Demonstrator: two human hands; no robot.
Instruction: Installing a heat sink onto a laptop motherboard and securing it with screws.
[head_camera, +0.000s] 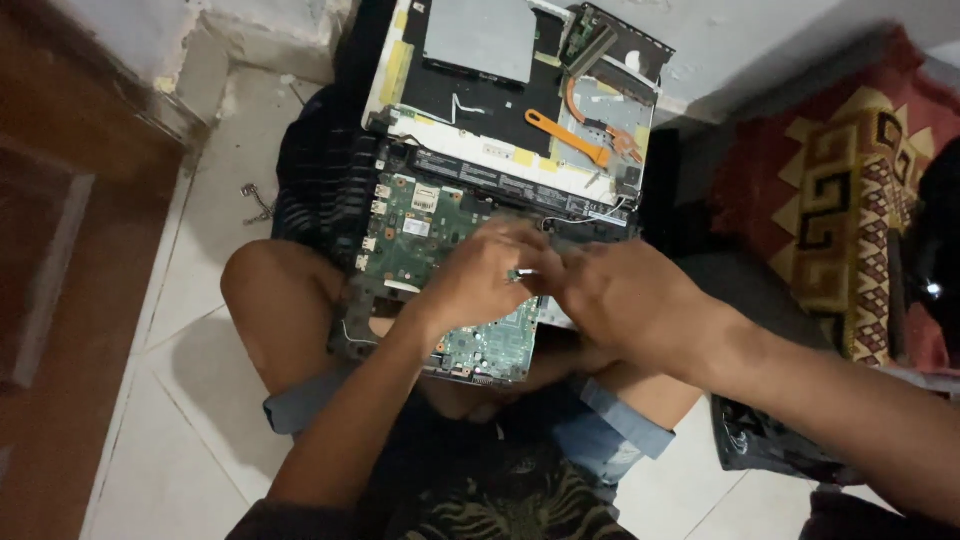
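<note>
**Head view: two hands meet over a bare circuit board on the lap**

The head camera looks down on a person sitting cross-legged on a tiled floor (190, 400). A green circuit board (420, 235) lies across the knees, which probably serves as a steady rest close to the eyes. The left hand (480, 280) lies on the board with its fingers curled toward a small pale part (524, 272) at their tips; it seems to pinch this part, though the blur leaves that uncertain. The right hand (625, 300) comes in from the side, touching the left one, fingers bent; whether it grasps anything I cannot tell.

Just beyond the board, the opened laptop shell (500, 110) leans away from the knees, showing an orange flat cable (565, 135) and a copper heat pipe (590, 105), likely kept near so the parts stay together.

The hands cover the middle of the board. The shell's top is cut off by the frame. A patterned red cloth (850, 190) lies at the right, and a small metal piece (258, 203) on the tiles is too small to identify.
</note>
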